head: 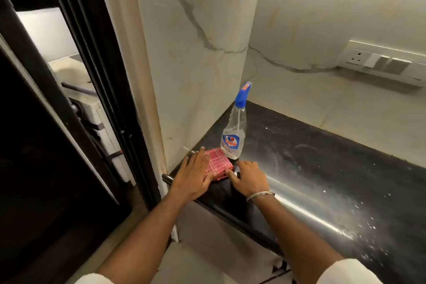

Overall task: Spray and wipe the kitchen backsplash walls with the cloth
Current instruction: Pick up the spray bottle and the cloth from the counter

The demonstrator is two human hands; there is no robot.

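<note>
Folded red checked cloth (pixel 218 163) lies flat at the front left corner of the dark desk (pixel 322 168), close to the marble side wall (pixel 196 64). Left hand (pixel 196 174) rests spread and flat on the cloth's left half, fingers unclenched. Right hand (pixel 247 177) lies palm down on the desk with its fingertips touching the cloth's right edge, gripping nothing; a metal bangle (pixel 260 195) circles that wrist. Just behind the cloth, a clear spray bottle (pixel 234 131) with a blue nozzle stands upright.
</note>
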